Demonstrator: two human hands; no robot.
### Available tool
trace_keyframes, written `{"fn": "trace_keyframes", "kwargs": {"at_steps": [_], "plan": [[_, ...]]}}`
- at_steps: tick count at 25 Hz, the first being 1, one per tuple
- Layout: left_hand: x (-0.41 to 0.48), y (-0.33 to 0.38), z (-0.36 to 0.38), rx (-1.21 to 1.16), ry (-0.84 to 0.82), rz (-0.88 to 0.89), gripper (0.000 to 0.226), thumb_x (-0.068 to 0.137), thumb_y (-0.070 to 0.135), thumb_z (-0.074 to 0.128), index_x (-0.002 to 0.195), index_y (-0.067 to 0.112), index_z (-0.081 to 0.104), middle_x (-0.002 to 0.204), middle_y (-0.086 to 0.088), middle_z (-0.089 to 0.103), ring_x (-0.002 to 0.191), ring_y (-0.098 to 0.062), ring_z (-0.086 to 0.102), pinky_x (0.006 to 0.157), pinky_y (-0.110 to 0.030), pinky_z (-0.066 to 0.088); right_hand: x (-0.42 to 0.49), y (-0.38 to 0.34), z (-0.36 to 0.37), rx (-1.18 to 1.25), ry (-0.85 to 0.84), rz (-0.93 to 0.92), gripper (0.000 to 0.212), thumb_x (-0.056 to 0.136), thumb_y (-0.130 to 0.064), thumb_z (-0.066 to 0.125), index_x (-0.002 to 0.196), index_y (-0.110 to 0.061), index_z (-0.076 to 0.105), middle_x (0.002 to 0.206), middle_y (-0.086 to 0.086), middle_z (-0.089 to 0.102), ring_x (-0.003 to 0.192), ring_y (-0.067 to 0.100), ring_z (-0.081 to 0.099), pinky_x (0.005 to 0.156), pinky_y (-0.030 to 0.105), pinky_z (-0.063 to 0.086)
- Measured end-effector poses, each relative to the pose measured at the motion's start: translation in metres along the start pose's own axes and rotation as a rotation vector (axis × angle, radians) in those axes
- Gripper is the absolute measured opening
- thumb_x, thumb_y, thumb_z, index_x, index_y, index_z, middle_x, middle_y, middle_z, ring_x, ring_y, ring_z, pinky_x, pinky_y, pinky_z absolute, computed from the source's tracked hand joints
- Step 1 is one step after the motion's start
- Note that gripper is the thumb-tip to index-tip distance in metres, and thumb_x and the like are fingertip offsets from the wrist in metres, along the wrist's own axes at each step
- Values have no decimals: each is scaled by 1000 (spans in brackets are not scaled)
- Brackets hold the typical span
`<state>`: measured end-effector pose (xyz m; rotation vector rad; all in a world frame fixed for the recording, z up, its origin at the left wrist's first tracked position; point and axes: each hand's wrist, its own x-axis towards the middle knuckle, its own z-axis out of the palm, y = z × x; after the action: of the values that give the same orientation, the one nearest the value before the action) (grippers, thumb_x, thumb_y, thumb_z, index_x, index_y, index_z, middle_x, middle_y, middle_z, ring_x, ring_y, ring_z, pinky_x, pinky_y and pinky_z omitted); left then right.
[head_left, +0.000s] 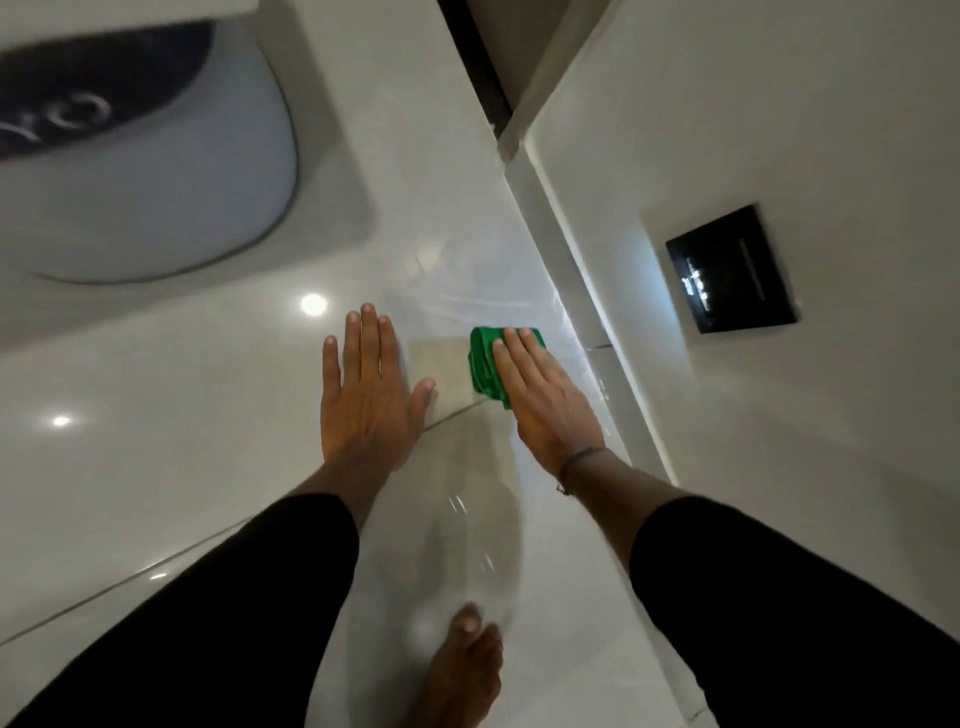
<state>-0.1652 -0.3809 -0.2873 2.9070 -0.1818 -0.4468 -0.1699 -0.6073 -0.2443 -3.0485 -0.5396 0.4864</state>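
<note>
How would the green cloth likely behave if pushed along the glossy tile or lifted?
The green cloth looks bunched in folds, so probably floppy and light. Under the flat right hand it should slide easily on the shiny tile.

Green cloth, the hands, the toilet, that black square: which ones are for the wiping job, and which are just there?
For the job:
green cloth
right hand, pressing flat on the cloth
left hand, flat on the floor
shiny floor tiles

Just there:
toilet
black wall panel
bare foot
</note>
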Motion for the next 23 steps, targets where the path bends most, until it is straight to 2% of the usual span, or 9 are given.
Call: {"fn": "trace_keyframes", "kwargs": {"at_steps": [4, 7, 9, 10, 13, 15, 17, 19, 23], "plan": [[27, 3, 52, 2, 32, -21, 91, 108, 56, 39, 172, -1, 12, 183, -24, 9, 171, -40, 8, 138, -61, 8, 34, 31, 39, -65, 40, -63, 63, 93, 2, 17, 154, 5, 37, 161, 26, 37, 150, 44, 34, 122, 52, 32], [29, 5, 70, 10, 93, -49, 90, 108, 55, 39, 173, 1, 8, 184, -23, 5, 171, -39, 4, 138, -61, 5, 28, 37, 57, -12, -6, -64, 68, 95, -4, 37, 161, -1, 20, 170, 21, 17, 158, 37, 14, 126, 52, 22], [27, 6, 70, 8, 123, -51, 89, 108, 54, 37, 173, 2, 7, 184, -22, 5, 172, -38, 3, 138, -62, 6, 19, 32, 57, 103, -28, -36, 88, 86, -24, 52, 163, -3, 15, 172, 18, 8, 160, 32, 4, 128, 51, 14], [27, 6, 70, 5, 130, -51, 88, 108, 54, 36, 173, 2, 6, 184, -22, 4, 172, -38, 3, 138, -62, 6, 19, 26, 54, 157, -7, -4, 95, 83, -36, 53, 163, -4, 14, 173, 17, 4, 160, 31, 2, 128, 51, 11], [28, 4, 71, 4, 128, -54, 89, 109, 56, 32, 173, 2, 5, 184, -22, 4, 172, -38, 1, 137, -63, 8, 46, 2, 55, 192, 54, 163, 98, 96, -68, 38, 164, -5, 7, 172, 14, -1, 160, 30, -2, 130, 47, 3], [27, 4, 73, 10, 130, -52, 89, 108, 58, 30, 174, 2, 5, 184, -22, 4, 172, -38, 1, 137, -62, 8, 59, -8, 66, 109, 60, 244, 85, 105, -60, 34, 164, -5, 6, 173, 16, 2, 160, 30, -1, 130, 48, 6], [28, 2, 74, 7, 146, -51, 89, 108, 58, 30, 173, 2, 7, 184, -22, 5, 172, -38, 2, 137, -62, 8, 66, -2, 77, 71, 87, 251, 68, 110, -34, 39, 164, -6, 8, 173, 15, 6, 160, 30, 2, 129, 49, 11], [28, 2, 76, -16, 160, -38, 88, 108, 56, 31, 173, 1, 10, 184, -23, 7, 172, -39, 3, 137, -62, 7, 83, 21, 77, 53, 141, 205, 64, 106, -15, 43, 162, -5, 14, 172, 16, 14, 160, 31, 9, 128, 50, 16], [27, 1, 77, -24, 182, -34, 88, 107, 55, 32, 173, 0, 12, 184, -24, 8, 171, -40, 6, 137, -62, 7, 138, 58, 62, 79, 199, 161, 63, 103, -11, 43, 161, -4, 21, 171, 15, 20, 159, 31, 14, 128, 48, 16]]}}
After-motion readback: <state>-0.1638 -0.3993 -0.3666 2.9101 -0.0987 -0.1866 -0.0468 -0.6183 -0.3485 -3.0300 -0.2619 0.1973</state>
